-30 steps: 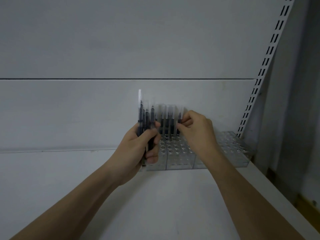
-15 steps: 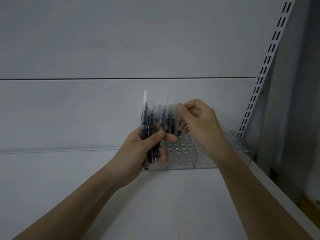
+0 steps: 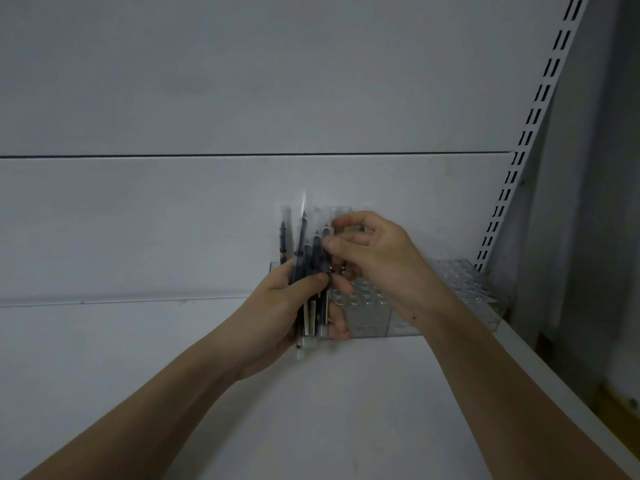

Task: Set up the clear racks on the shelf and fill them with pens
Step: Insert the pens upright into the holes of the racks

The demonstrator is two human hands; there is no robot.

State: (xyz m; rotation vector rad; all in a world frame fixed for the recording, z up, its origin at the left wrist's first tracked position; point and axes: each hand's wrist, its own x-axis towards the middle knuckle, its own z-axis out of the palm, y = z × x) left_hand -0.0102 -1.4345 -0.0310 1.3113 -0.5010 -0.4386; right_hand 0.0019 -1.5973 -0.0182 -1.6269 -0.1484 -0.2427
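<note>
My left hand (image 3: 277,313) grips a bundle of several dark pens with clear caps (image 3: 304,258), held upright in front of the racks. My right hand (image 3: 374,258) reaches over from the right and pinches the top of one pen in that bundle between thumb and forefinger. Behind both hands a row of clear racks (image 3: 370,310) with round holes stands on the white shelf (image 3: 311,410) against the back panel. The rightmost rack (image 3: 464,289) sits in the corner. A few pens seem to stand in the back row, mostly hidden by my right hand.
A slotted metal upright (image 3: 530,133) rises diagonally at the right. The shelf's right edge (image 3: 554,386) drops off to a dark gap with something yellowish (image 3: 620,407) below. The white back panel (image 3: 242,98) closes off the rear.
My right hand has come leftward from the pens in the rack to the bundle in my left hand and now pinches one of its pens. My left hand has shifted slightly right.
</note>
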